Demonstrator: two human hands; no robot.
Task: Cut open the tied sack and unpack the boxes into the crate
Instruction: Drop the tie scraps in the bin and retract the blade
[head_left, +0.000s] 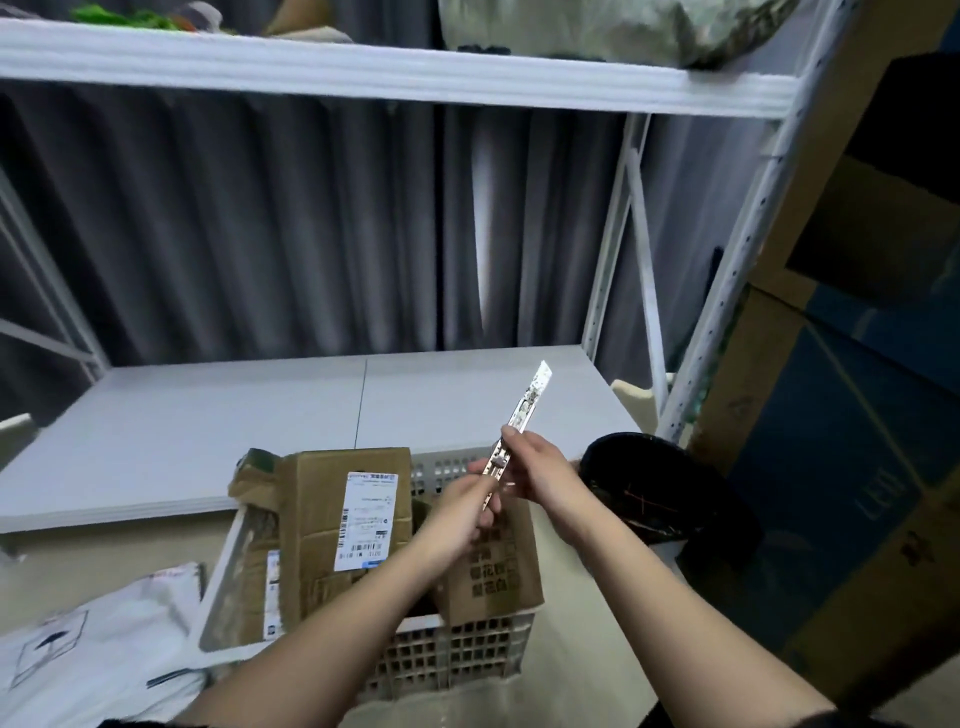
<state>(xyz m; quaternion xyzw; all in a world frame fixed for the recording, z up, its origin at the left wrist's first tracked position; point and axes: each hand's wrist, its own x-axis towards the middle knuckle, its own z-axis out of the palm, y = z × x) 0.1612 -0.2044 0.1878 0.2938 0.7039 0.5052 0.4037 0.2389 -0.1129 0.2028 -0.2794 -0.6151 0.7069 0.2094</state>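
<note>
Both hands are holding the utility knife (511, 447) above the crate (457, 657): the left hand (470, 506) is gripping its handle, the right hand (537, 467) is pinching near the slider. Boxes (337, 519) are already standing in the crate; the blade is pointing toward one o'clock, so retracting it away from fingers seems wise.

You hold a utility knife (519, 431) of bright, glossy metal, its blade blotched. Below it: matt, creased brown cardboard boxes (332, 519) with glossy paper labels, in a perforated grey plastic crate (457, 654). Left of the crate, smooth white plastic mailers (88, 644).
</note>
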